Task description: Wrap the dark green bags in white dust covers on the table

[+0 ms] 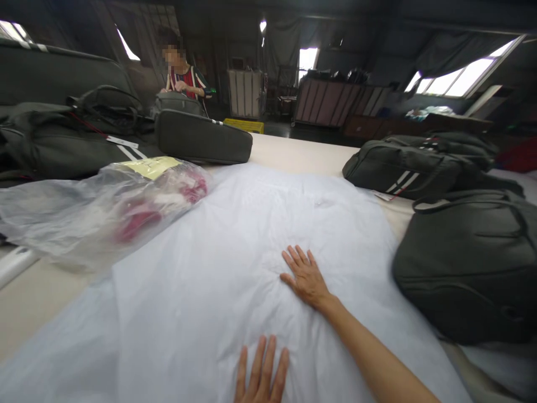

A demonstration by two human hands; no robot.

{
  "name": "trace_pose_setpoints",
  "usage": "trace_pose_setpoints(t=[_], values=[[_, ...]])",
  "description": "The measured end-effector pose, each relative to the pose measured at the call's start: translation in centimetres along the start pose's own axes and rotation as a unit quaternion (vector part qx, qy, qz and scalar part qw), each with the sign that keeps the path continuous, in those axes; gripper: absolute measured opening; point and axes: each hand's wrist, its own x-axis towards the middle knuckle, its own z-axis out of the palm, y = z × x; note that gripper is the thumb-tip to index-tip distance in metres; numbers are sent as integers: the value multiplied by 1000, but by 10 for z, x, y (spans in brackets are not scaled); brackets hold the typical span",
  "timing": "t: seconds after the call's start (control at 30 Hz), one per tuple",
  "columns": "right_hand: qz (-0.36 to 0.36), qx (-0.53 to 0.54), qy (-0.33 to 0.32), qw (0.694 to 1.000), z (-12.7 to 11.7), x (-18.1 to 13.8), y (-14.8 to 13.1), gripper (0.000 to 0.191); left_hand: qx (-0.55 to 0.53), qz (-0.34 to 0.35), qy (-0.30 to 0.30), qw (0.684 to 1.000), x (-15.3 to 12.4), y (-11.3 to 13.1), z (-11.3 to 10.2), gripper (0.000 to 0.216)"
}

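A large white plastic bag or sheet point(180, 291) lies spread over the table, with wrinkles running near its middle. On it, my right hand point(308, 280) rests flat with fingers spread. Lower down, at the bottom edge of the view, my left hand point(260, 375) also lies on the white sheet, its fingers stretched out; the thumb and the rest of that hand are out of view. Neither hand holds anything. Whether something lies inside or under the white sheet, I cannot tell.
A clear plastic bag point(84, 207) with dark pink pieces lies left. Dark bags stand on both sides: a travel bag point(465, 263) at right, another point(390, 162) behind it, and a dark case point(201, 137) at the back. Beyond, a person point(187, 81) handles a dark bag.
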Motion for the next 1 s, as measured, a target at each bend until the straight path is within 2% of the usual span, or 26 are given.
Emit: trace_pose_setpoints(t=[0.1,0.2,0.27,0.33,0.43,0.5,0.57,0.63,0.73,0.9,1.0], values=[[57,32,-40,997,-13,-2,-9,64,-49,27,-36,998,16,-9,-27,85],[81,71,28,994,-47,-27,-26,64,-94,1,-80,992,31,-16,-65,89],[41,85,64,993,-66,-74,-51,62,-126,-6,-90,988,29,-17,-95,79],[0,95,55,994,-74,-139,-83,59,-170,-8,-100,980,14,-18,-126,58],[2,103,10,995,-68,-230,-134,59,-240,4,-120,963,-28,-17,-169,31],[17,110,-25,994,-58,-264,-163,60,-251,61,-102,961,-59,-15,-191,32],[26,121,-76,989,-47,-273,-185,59,-219,136,-52,965,-88,-14,-208,26],[41,130,-144,980,-39,-265,-201,56,-163,188,-11,969,-112,-16,-219,21],[78,130,-217,964,-32,-246,-212,53,-93,218,-4,971,-147,-23,-229,34],[96,118,-230,961,-30,-237,-214,52,-36,188,-82,978,-202,-45,-233,64],[111,100,-227,962,-31,-236,-217,50,-9,197,-53,979,-225,-61,-234,69]])
